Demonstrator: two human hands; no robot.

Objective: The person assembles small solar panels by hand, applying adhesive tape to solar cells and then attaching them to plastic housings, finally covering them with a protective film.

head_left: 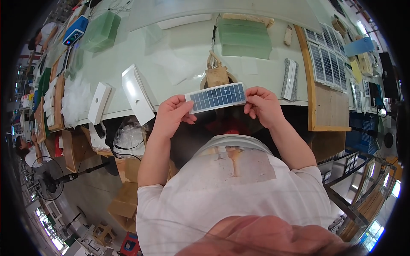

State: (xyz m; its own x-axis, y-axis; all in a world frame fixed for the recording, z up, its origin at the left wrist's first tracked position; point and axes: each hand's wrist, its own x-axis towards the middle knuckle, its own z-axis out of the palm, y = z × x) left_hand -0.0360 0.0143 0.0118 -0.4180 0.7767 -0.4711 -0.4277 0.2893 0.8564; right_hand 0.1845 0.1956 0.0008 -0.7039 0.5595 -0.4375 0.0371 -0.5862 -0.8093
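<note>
Left of centre, two white plastic housings (137, 94) lay on the pale worktop (179, 55), set aside within reach. At centre frame the left hand (173, 114) pinched one short end of a single small solar panel strip (218, 97) and the right hand (264, 104) pinched the other, holding it level, cell side up, just above the worktop's near edge, likely for inspection. In the upper right, at least four larger solar panels (328, 64) lay side by side on a wooden board (329, 109).
</note>
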